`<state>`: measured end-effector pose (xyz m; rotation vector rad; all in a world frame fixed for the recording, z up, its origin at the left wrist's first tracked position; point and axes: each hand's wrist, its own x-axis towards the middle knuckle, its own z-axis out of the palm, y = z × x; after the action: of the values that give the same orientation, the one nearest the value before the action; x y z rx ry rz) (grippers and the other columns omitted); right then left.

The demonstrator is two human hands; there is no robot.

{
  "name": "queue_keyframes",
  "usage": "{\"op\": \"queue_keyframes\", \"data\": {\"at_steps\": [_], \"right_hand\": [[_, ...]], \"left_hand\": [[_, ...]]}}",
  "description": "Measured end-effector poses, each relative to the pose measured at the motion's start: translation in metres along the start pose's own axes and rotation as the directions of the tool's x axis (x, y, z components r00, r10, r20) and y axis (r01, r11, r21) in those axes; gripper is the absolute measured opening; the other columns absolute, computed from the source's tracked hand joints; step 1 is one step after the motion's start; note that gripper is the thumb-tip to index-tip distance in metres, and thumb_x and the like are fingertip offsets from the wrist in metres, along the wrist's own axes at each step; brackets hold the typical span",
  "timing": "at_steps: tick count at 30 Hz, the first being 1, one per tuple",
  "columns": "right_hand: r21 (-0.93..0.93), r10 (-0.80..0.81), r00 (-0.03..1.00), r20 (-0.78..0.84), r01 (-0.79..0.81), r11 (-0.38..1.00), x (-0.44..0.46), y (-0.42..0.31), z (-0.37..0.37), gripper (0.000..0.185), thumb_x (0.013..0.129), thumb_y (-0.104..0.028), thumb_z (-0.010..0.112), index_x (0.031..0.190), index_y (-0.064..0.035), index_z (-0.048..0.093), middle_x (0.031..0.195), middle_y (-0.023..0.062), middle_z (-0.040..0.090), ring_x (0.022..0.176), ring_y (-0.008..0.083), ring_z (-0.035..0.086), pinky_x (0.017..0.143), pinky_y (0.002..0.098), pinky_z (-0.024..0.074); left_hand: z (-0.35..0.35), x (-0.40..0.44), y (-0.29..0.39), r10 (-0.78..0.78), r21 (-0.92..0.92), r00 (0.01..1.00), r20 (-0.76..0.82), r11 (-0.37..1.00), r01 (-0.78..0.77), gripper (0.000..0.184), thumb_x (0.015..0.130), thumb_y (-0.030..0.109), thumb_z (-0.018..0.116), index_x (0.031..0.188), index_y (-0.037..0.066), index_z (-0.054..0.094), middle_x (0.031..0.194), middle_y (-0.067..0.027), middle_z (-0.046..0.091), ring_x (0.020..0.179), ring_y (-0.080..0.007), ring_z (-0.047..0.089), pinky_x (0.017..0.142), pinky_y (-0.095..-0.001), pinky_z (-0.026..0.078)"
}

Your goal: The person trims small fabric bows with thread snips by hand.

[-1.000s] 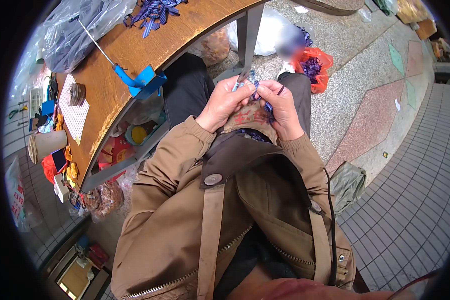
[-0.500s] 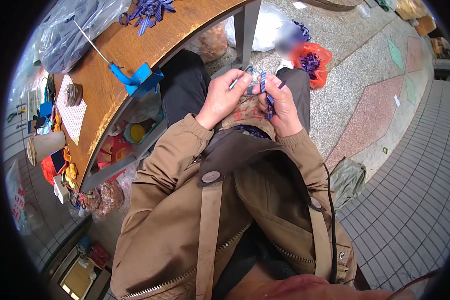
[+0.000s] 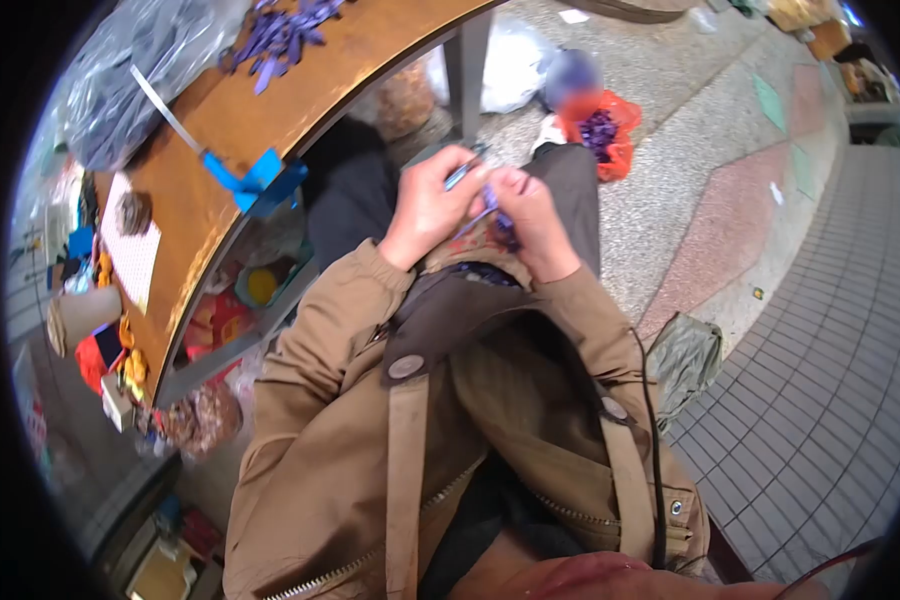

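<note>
Over my lap, my left hand (image 3: 425,208) is closed around a small, shiny metal tool (image 3: 458,177); blur and my fingers hide its kind. Touching or nearly touching it is my right hand (image 3: 536,218), its fingers pinched on a blue-purple striped fabric strip (image 3: 504,232). The strip's lower end hangs below the fingers. Beneath both hands lies a tan cloth with red markings (image 3: 478,246), and dark patterned fabric (image 3: 485,272) shows just behind it.
On the wooden table (image 3: 205,205) at left are a blue clamp-like fixture with a handle (image 3: 260,182), purple strips (image 3: 285,38) and a plastic bag (image 3: 150,80). A red bag of purple pieces (image 3: 602,138) and a crumpled grey-green cloth (image 3: 685,362) lie on the floor.
My hands have come closer together, and my right hand has turned, so the strip now slants downward instead of standing up from the fingers. The whole view has shifted slightly and blurred.
</note>
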<state>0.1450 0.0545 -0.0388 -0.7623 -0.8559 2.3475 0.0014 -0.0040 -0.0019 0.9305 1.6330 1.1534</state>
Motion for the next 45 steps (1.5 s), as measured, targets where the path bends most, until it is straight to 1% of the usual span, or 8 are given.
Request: {"op": "queue_keyframes", "data": {"at_steps": [3, 9, 16, 21, 28, 33, 38, 45], "right_hand": [[-0.125, -0.099, 0.993, -0.065, 0.090, 0.988, 0.007, 0.011, 0.001, 0.011, 0.092, -0.011, 0.058, 0.089, -0.0017, 0.063, 0.075, 0.0069, 0.066, 0.065, 0.0095, 0.058, 0.065, 0.0165, 0.0452], [-0.108, 0.007, 1.000, -0.013, -0.009, 0.994, 0.006, -0.012, 0.009, 0.011, 0.088, -0.012, 0.064, 0.084, -0.0023, 0.066, 0.074, 0.0046, 0.067, 0.060, 0.0056, 0.052, 0.058, 0.0143, 0.0410], [-0.178, 0.013, 1.000, 0.002, -0.012, 0.984, 0.005, 0.002, 0.000, 0.004, 0.087, -0.005, 0.066, 0.086, -0.0015, 0.067, 0.080, 0.0053, 0.068, 0.069, 0.0078, 0.058, 0.069, 0.0170, 0.0459], [-0.233, -0.018, 1.000, -0.002, 0.017, 0.972, -0.002, 0.004, -0.004, 0.004, 0.087, -0.004, 0.066, 0.090, -0.0013, 0.068, 0.081, 0.0020, 0.066, 0.074, 0.0073, 0.057, 0.072, 0.0170, 0.0455], [-0.033, 0.092, 0.986, -0.141, -0.097, 0.995, -0.008, -0.012, 0.001, 0.003, 0.086, -0.003, 0.067, 0.089, -0.0016, 0.067, 0.080, 0.0024, 0.066, 0.070, 0.0056, 0.056, 0.069, 0.0157, 0.0438], [0.197, 0.244, 0.969, -0.035, -0.233, 0.952, -0.004, -0.011, -0.015, 0.005, 0.086, -0.002, 0.066, 0.091, -0.0019, 0.066, 0.081, 0.0028, 0.066, 0.070, 0.0055, 0.056, 0.068, 0.0154, 0.0441], [-0.026, 0.067, 0.987, -0.145, -0.072, 0.997, -0.005, -0.003, 0.002, 0.006, 0.086, -0.002, 0.066, 0.092, -0.0024, 0.066, 0.080, 0.0022, 0.065, 0.069, 0.0048, 0.056, 0.066, 0.0156, 0.0438], [-0.005, 0.035, 0.985, -0.169, -0.037, 0.999, -0.001, -0.002, -0.003, 0.008, 0.086, -0.003, 0.066, 0.095, -0.0026, 0.066, 0.079, 0.0014, 0.065, 0.069, 0.0049, 0.055, 0.065, 0.0161, 0.0437]], "left_hand": [[-0.005, 0.004, -0.002, 0.186, 0.263, 0.982, -0.037, 0.950, -0.170, 0.009, 0.088, 0.008, 0.061, 0.081, 0.003, 0.059, 0.067, -0.0005, 0.056, 0.057, -0.0094, 0.051, 0.057, -0.0210, 0.042], [-0.013, 0.010, 0.001, 0.081, 0.074, 0.994, -0.067, 0.994, -0.076, 0.013, 0.084, 0.011, 0.065, 0.077, 0.002, 0.059, 0.062, -0.0024, 0.058, 0.055, -0.0117, 0.050, 0.054, -0.0250, 0.042], [-0.019, 0.008, -0.002, 0.177, 0.365, 0.984, -0.026, 0.918, -0.155, 0.018, 0.085, 0.015, 0.065, 0.075, 0.001, 0.059, 0.061, -0.0025, 0.057, 0.054, -0.0135, 0.046, 0.053, -0.0274, 0.041], [-0.025, 0.003, 0.002, -0.140, -0.009, 0.970, 0.197, 0.989, 0.145, 0.017, 0.090, 0.016, 0.061, 0.076, 0.007, 0.056, 0.063, 0.0016, 0.051, 0.060, -0.0048, 0.041, 0.055, -0.0215, 0.036], [-0.043, 0.007, -0.003, -0.226, -0.565, 0.871, 0.437, 0.684, 0.461, 0.015, 0.090, 0.018, 0.065, 0.080, 0.008, 0.060, 0.070, 0.0016, 0.055, 0.062, -0.0035, 0.044, 0.060, -0.0182, 0.038], [-0.015, 0.004, -0.003, -0.064, -0.289, 0.997, 0.039, 0.955, 0.073, 0.012, 0.090, 0.016, 0.065, 0.086, 0.006, 0.061, 0.076, 0.0001, 0.058, 0.067, -0.0045, 0.048, 0.064, -0.0168, 0.038], [-0.009, 0.012, -0.020, 0.132, 0.043, 0.991, 0.036, 0.990, -0.134, 0.012, 0.090, 0.016, 0.065, 0.091, 0.004, 0.062, 0.079, -0.0006, 0.059, 0.071, -0.0058, 0.051, 0.067, -0.0170, 0.040], [-0.013, 0.010, -0.017, -0.097, -0.226, 0.995, 0.030, 0.969, 0.102, 0.014, 0.091, 0.017, 0.063, 0.092, 0.003, 0.064, 0.079, -0.0002, 0.060, 0.071, -0.0082, 0.052, 0.067, -0.0204, 0.042]]}}
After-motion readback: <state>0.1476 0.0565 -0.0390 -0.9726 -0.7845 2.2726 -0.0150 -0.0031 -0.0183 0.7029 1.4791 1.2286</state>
